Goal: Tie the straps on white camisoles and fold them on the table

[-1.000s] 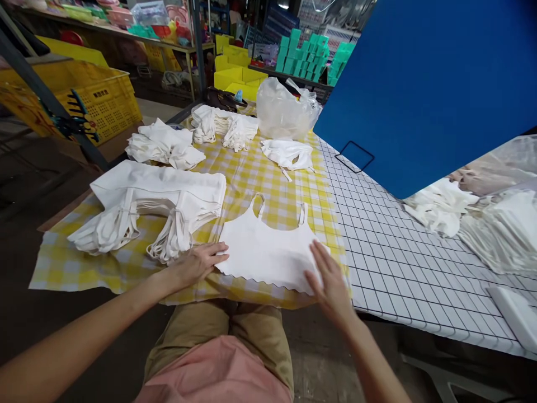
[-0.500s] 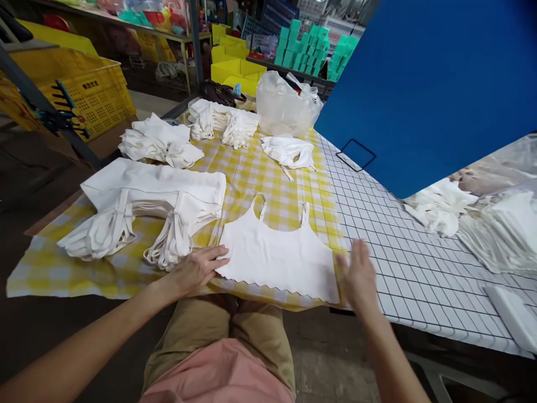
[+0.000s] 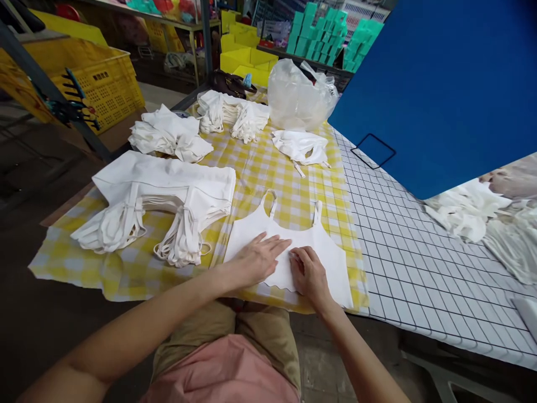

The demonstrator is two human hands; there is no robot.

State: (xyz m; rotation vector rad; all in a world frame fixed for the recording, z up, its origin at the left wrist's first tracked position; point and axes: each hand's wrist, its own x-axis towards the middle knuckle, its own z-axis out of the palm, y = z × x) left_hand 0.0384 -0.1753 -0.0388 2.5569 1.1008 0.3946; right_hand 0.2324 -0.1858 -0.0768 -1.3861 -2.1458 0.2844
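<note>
A white strappy camisole top (image 3: 331,257) lies spread flat in front of me, straps pointing away and wavy hem toward me. Flat on its middle rests my left hand (image 3: 255,260), fingers stretched out. Close beside it, my right hand (image 3: 310,274) touches the cloth with fingers curled and thumb tucked in; whatever is between its fingertips is hidden. To the left sits a stack of folded white tops (image 3: 163,179), straps hanging toward me.
A yellow checked cloth (image 3: 251,179) covers the table. Further back are white garment piles (image 3: 168,134), a clear plastic bag (image 3: 297,95) and another white top (image 3: 300,146). At right, a blue board (image 3: 436,95) stands over a grid-patterned cloth (image 3: 390,252).
Both hands have moved inward from the top's side edges onto its middle. My right hand's fingers went from extended to curled. The view has shifted slightly.
</note>
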